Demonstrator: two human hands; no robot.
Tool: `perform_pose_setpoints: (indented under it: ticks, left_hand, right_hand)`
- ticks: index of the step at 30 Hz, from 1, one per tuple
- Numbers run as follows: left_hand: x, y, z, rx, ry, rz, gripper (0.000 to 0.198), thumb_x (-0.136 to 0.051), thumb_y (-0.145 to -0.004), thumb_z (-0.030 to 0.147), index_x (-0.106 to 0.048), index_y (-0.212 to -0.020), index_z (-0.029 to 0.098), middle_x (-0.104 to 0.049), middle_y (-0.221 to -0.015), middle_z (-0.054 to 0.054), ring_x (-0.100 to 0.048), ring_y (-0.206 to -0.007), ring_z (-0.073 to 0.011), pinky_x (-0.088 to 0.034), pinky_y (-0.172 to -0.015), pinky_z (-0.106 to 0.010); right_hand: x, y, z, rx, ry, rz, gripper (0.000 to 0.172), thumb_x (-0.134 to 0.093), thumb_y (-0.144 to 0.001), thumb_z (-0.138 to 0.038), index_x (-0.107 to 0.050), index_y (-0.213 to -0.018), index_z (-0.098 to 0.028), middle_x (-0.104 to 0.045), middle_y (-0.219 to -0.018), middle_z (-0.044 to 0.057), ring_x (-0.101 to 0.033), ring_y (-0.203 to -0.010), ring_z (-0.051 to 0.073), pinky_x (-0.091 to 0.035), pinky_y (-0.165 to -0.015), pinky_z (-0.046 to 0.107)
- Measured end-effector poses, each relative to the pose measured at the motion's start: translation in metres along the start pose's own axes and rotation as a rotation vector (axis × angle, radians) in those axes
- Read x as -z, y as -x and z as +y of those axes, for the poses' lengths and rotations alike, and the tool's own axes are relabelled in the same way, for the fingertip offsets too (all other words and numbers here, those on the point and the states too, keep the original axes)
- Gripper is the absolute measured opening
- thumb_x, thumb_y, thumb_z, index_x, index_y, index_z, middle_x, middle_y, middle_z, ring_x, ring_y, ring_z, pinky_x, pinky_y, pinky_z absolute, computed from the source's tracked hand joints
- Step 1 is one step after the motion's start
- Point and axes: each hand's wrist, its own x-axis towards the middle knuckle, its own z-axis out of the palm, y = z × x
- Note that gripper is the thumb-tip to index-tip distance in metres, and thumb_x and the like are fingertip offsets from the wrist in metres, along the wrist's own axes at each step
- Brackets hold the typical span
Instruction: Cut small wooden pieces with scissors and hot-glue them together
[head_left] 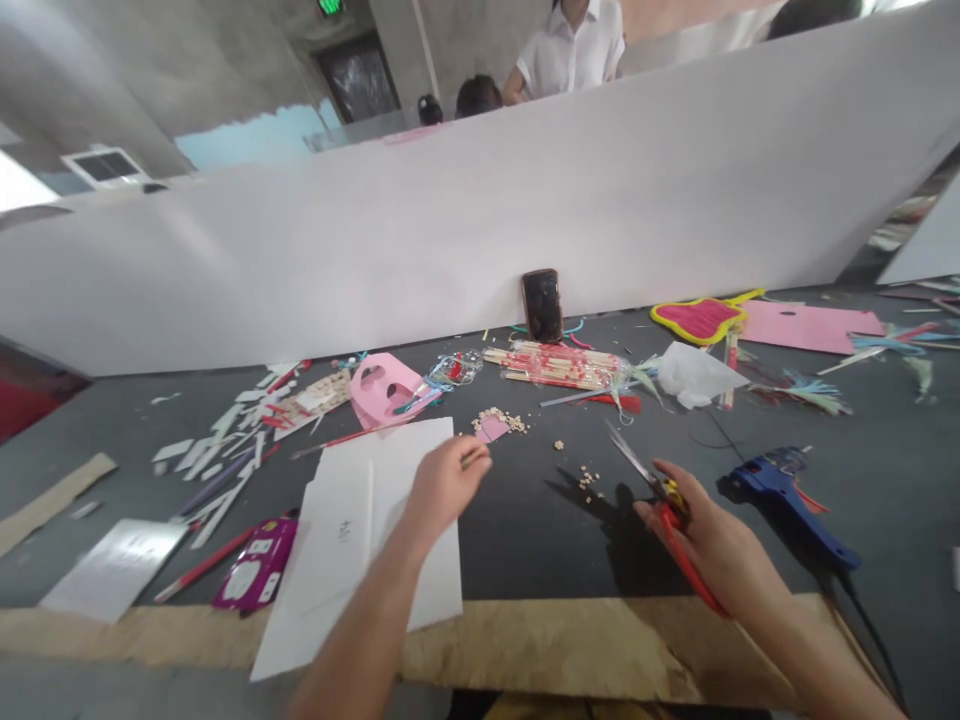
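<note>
Left hand [446, 482]: fingertips pinched on a small thin piece [473, 457], mostly hidden; over right edge of white sheets [352, 530]
Right hand [716, 540]: gripping scissors [670, 520] by red handles, blades pointing forward-left, above dark surface [540, 550]
Beige bits [516, 422]: heaped around pink square [492, 430], just beyond left hand; some loose between hands
Glue gun [799, 505]: blue, right of right hand
</note>
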Motion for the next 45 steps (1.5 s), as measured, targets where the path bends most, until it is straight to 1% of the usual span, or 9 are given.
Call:
perform_pose_setpoints:
  ticks: [3, 7, 12, 19, 24, 27, 30, 37, 45]
  left_hand:
    - [0.018, -0.027, -0.029, 0.078, -0.122, 0.031, 0.015, -0.051, -0.078, 0.023, -0.066, -0.081, 0.022, -0.07, -0.088, -0.002, -0.061, -0.079, -0.0183, -0.04, -0.07, -0.026]
    - [0.013, -0.05, -0.048, 0.098, -0.216, -0.009, 0.016, -0.053, -0.077, 0.02, -0.067, -0.085, 0.022, -0.07, -0.092, -0.004, -0.061, -0.086, -0.0202, -0.039, -0.071, -0.026]
    - [-0.005, -0.059, -0.05, 0.114, -0.277, -0.054, 0.012, -0.057, -0.076, 0.024, -0.067, -0.082, 0.023, -0.067, -0.094, -0.004, -0.059, -0.09, -0.0216, -0.038, -0.069, -0.026]
    - [-0.005, -0.05, -0.033, 0.08, -0.15, -0.054, 0.014, -0.052, -0.08, 0.022, -0.064, -0.072, 0.02, -0.063, -0.085, -0.005, -0.057, -0.086, -0.0207, -0.036, -0.067, -0.026]
    - [-0.035, -0.012, 0.022, -0.023, 0.179, -0.197, 0.023, -0.052, -0.082, 0.039, -0.06, -0.076, 0.019, -0.058, -0.065, 0.003, -0.048, -0.054, -0.0096, -0.034, -0.052, -0.021]
    - [-0.056, 0.012, 0.051, 0.136, 0.975, -0.385, 0.026, -0.064, -0.073, 0.04, -0.055, -0.073, 0.016, -0.062, -0.071, 0.001, -0.031, -0.042, -0.003, -0.023, -0.041, -0.019]
    - [-0.066, 0.026, 0.066, 0.268, 1.35, -0.397, 0.03, -0.077, -0.06, 0.032, -0.053, -0.068, 0.015, -0.06, -0.065, 0.001, -0.028, -0.04, -0.0006, -0.017, -0.039, -0.017]
    - [-0.07, 0.032, 0.074, 0.401, 1.611, -0.409, 0.038, -0.084, -0.051, 0.026, -0.052, -0.068, 0.015, -0.055, -0.056, 0.005, -0.026, -0.037, 0.0013, -0.015, -0.037, -0.014]
    - [-0.08, 0.04, 0.075, 0.307, 1.801, -0.477, 0.037, -0.084, -0.054, 0.031, -0.051, -0.062, 0.014, -0.027, -0.041, 0.012, -0.017, -0.037, -0.0005, -0.012, -0.037, -0.015]
  right_hand:
    - [-0.003, 0.0, 0.003, -0.045, -0.099, 0.058, 0.053, -0.044, -0.083, -0.054, -0.044, -0.125, -0.022, -0.069, -0.081, 0.005, -0.065, -0.062, 0.021, -0.046, -0.052, 0.028]
    - [-0.016, 0.003, 0.006, -0.025, -0.061, 0.185, 0.048, -0.047, -0.081, -0.05, -0.051, -0.119, -0.021, -0.068, -0.094, 0.008, -0.066, -0.075, 0.023, -0.049, -0.06, 0.03]
    - [-0.024, 0.006, 0.01, 0.076, -0.024, 0.209, 0.044, -0.047, -0.081, -0.046, -0.055, -0.116, -0.02, -0.067, -0.097, 0.01, -0.065, -0.081, 0.024, -0.05, -0.065, 0.033]
    - [-0.023, 0.01, 0.008, 0.004, -0.139, 0.228, 0.044, -0.051, -0.081, -0.046, -0.053, -0.117, -0.022, -0.066, -0.088, 0.005, -0.063, -0.07, 0.019, -0.049, -0.062, 0.029]
    - [-0.024, 0.011, 0.007, -0.033, -0.196, 0.29, 0.044, -0.053, -0.079, -0.046, -0.055, -0.114, -0.02, -0.066, -0.094, 0.007, -0.063, -0.071, 0.018, -0.049, -0.065, 0.029]
    - [-0.019, 0.013, 0.004, -0.038, -0.261, 0.252, 0.041, -0.053, -0.081, -0.044, -0.054, -0.114, -0.02, -0.066, -0.092, 0.006, -0.063, -0.071, 0.018, -0.049, -0.066, 0.028]
    - [-0.011, 0.019, -0.002, -0.019, -0.301, 0.149, 0.039, -0.052, -0.082, -0.042, -0.053, -0.115, -0.021, -0.066, -0.087, 0.004, -0.062, -0.067, 0.016, -0.049, -0.063, 0.026]
    - [0.003, 0.034, -0.02, 0.142, -0.233, 0.007, 0.034, -0.05, -0.084, -0.037, -0.054, -0.114, -0.022, -0.067, -0.087, 0.004, -0.062, -0.067, 0.015, -0.05, -0.063, 0.026]
    - [0.007, 0.038, -0.034, 0.311, -0.155, 0.029, 0.038, -0.054, -0.083, -0.035, -0.053, -0.118, -0.022, -0.066, -0.096, 0.007, -0.064, -0.081, 0.018, -0.051, -0.068, 0.028]
